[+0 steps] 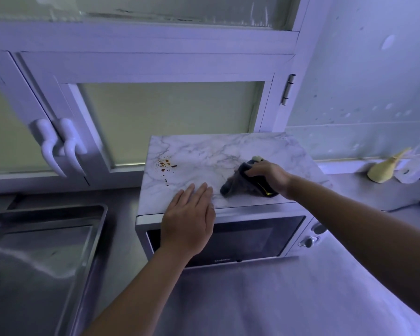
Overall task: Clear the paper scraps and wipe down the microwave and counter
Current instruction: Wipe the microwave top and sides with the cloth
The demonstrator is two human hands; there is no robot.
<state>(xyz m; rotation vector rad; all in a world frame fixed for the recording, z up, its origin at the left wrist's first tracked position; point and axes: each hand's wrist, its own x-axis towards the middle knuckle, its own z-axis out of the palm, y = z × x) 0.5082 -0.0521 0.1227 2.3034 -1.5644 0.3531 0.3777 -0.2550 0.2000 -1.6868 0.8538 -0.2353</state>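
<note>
1. Microwave sits on a steel counter, door facing the camera; its top is covered by a marble-pattern surface.
2. Right hand is clenched around a dark grey cloth, pressing it onto the right front part of the marble top. The cloth spreads out below and to the left of the fingers; a yellow mark shows on its fold near the wrist.
3. A small pale item lies just behind the right hand, touching the cloth's rear edge; too small to identify.
4. Left hand is released, palm down and flat, fingers together; fingertips rest on the front edge of the marble top, and the palm overhangs the microwave door.
5. Brown stain spots lie on the left part of the marble top, behind and left of the left fingertips, well apart from the cloth.
6. Steel sink at the left of the microwave.
7. Cream-coloured crumpled scrap on the counter's far right, against the wall, well apart from both hands.
</note>
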